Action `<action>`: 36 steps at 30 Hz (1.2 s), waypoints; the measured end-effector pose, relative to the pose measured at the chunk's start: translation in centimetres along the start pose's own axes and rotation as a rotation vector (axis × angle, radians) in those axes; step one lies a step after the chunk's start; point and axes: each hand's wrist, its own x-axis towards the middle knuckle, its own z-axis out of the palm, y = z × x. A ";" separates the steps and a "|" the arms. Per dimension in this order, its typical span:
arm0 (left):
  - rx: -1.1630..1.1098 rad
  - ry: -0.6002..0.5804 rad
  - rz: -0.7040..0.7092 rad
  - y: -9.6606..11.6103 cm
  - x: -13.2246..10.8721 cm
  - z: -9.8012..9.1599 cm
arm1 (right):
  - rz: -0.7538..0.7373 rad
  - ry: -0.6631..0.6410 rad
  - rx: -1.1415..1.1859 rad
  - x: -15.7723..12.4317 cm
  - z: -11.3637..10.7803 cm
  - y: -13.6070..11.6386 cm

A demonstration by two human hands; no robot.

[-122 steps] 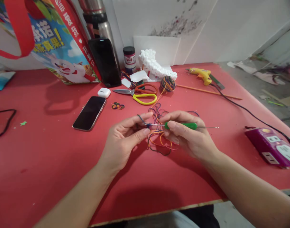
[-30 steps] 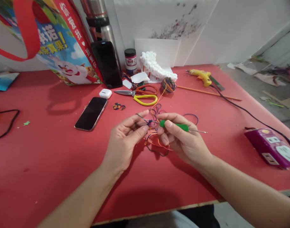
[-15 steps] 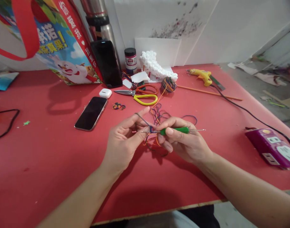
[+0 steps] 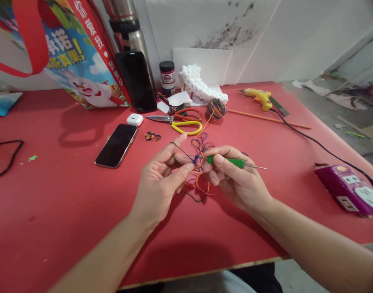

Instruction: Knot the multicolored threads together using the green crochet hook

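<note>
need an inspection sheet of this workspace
Surface: red tabletop, small specks on it.
Work things: slim metal hook with green handle; small dark-blue knotted yarn piece; round multicoloured yarn ball.
Clutter: metal scissors with yellow and reddish handles, flat black-screened phone, yellow plastic glue gun.
Hands: left hand pinches the yarn piece; right hand grips the hook.
Cables: black cord runs from the glue gun past purple boxy socket block.
Surroundings: white wall boards with dark spatter; littered grey floor.
</note>
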 end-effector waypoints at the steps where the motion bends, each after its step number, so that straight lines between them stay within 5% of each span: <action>1: -0.001 0.001 -0.008 0.0 0.0 0.0 | 0.008 -0.013 0.000 -0.1 0.0 0.0; 7: 0.006 -0.024 0.029 -0.1 0.2 -0.1 | -0.003 -0.147 -0.037 -0.6 -0.2 0.2; 14: -0.010 -0.059 0.047 -0.2 0.1 0.0 | -0.025 0.029 -0.041 -0.1 0.3 -0.1; 36: 0.083 0.095 0.090 -0.1 0.0 0.2 | 0.030 -0.040 0.052 -0.1 0.6 -0.1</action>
